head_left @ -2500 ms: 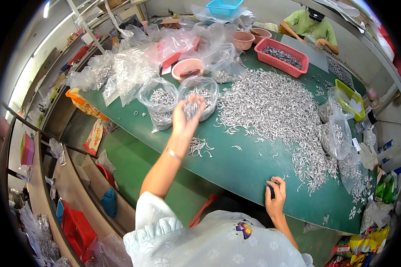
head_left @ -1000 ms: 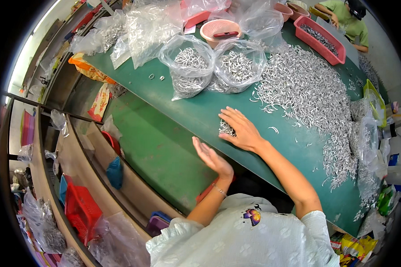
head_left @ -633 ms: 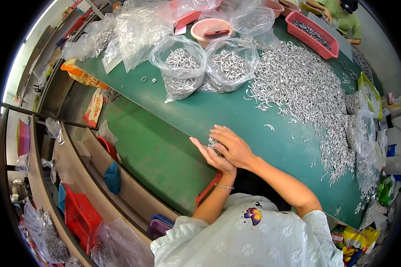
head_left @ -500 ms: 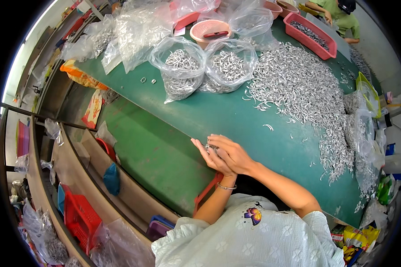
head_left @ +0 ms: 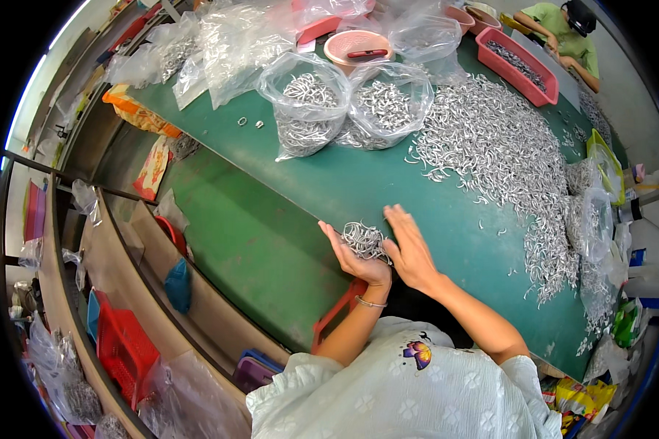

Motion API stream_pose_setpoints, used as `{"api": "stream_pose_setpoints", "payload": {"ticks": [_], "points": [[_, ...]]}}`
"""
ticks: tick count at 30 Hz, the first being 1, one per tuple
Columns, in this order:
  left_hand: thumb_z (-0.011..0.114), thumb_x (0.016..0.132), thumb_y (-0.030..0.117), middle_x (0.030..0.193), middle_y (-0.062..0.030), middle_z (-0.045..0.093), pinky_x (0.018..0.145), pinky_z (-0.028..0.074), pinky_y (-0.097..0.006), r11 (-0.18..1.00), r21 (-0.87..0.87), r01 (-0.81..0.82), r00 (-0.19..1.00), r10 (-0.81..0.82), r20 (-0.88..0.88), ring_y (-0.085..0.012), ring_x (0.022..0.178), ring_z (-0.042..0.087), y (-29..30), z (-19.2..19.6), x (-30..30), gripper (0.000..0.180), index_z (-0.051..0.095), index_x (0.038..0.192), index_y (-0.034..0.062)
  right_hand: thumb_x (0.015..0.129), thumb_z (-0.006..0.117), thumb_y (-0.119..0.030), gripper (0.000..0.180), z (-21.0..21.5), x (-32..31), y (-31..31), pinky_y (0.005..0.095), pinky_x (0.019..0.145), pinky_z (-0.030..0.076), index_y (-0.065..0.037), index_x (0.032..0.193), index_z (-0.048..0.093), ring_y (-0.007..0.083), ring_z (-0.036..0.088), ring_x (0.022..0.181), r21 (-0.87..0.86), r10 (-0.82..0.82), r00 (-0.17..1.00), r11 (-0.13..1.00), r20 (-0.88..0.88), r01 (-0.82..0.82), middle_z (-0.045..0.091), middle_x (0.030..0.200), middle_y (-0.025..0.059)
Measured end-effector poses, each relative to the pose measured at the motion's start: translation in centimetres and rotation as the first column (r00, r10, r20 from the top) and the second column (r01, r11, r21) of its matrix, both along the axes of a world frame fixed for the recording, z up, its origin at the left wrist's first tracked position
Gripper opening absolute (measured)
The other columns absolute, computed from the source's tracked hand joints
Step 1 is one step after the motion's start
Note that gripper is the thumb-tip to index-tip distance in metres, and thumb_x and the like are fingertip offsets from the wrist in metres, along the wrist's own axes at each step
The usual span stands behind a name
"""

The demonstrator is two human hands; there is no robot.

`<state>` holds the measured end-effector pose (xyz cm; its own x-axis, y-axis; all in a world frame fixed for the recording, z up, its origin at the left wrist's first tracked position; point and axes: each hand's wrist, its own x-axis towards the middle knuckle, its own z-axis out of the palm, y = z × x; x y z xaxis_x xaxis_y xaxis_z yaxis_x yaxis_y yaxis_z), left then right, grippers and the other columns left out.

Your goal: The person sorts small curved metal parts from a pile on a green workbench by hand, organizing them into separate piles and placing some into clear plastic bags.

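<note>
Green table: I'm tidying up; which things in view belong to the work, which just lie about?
Likely in use:
curved metal pieces in the left hand
loose pile
two open bags

Apparently lying about:
perforated red basket
blue bundle
orange bag

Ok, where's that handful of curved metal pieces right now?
In the head view, the handful of curved metal pieces sits in the cupped left hand, by the near edge of the green table, just left of the right hand.

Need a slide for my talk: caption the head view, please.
Left hand cupping curved silvery pieces, right hand open beside it, by the edge of a green table with a loose pile beyond.
</note>
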<state>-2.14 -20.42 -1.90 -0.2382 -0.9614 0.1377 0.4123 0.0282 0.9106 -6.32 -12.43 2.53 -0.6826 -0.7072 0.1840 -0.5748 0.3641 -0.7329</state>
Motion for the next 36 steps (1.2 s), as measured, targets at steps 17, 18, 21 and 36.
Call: {"api": "stream_pose_setpoints", "payload": {"ticks": [17,18,21,36], "points": [[0.035,0.094,0.020,0.138,-0.0186,0.035,0.104,0.030,-0.038,0.976,-0.219,0.010,0.961,0.051,0.271,-0.0282,0.127,0.036,0.5,1.2,1.3,0.047,0.033,0.131,-0.0092,0.091,0.036,-0.020,0.037,0.9,1.8,-3.9,0.0402,0.095,0.040,0.004,0.109,0.056,0.0352,0.054,0.107,-0.311,0.180,0.955,0.945,0.237,-0.100,0.056,0.116,0.0209],[0.036,0.094,0.019,0.137,-0.0175,0.037,0.102,0.032,-0.036,0.996,-0.083,0.021,0.986,-0.006,0.169,-0.0262,0.124,0.039,0.8,1.5,1.4,0.046,0.035,0.131,-0.0082,0.093,0.034,-0.024,0.039,0.8,1.7,-3.7,0.0389,0.094,0.040,0.005,0.110,0.055,0.0342,0.054,0.108,-0.304,0.183,0.941,0.948,0.285,-0.093,0.055,0.117,0.0215],[0.038,0.093,0.016,0.132,-0.0142,0.042,0.096,0.038,-0.033,0.978,0.190,0.083,0.995,-0.072,-0.063,-0.0210,0.115,0.046,1.2,1.9,1.2,0.043,0.038,0.131,-0.0053,0.096,0.033,-0.023,0.038,2.2,2.1,-3.8,0.0343,0.092,0.041,0.005,0.109,0.056,0.0259,0.055,0.104,-0.352,0.179,0.899,0.936,0.399,-0.030,0.057,0.114,0.0170],[0.037,0.091,0.008,0.124,-0.0146,0.049,0.094,0.039,-0.030,0.971,0.083,0.224,0.952,-0.200,-0.233,-0.0206,0.112,0.049,-4.6,11.3,-3.6,0.037,0.045,0.124,-0.0072,0.098,0.034,-0.022,0.036,6.7,-2.7,-9.2,0.0336,0.095,0.040,0.005,0.106,0.056,0.0211,0.054,0.106,-0.642,0.379,0.614,0.712,0.692,0.284,0.057,0.113,0.0146]]}}
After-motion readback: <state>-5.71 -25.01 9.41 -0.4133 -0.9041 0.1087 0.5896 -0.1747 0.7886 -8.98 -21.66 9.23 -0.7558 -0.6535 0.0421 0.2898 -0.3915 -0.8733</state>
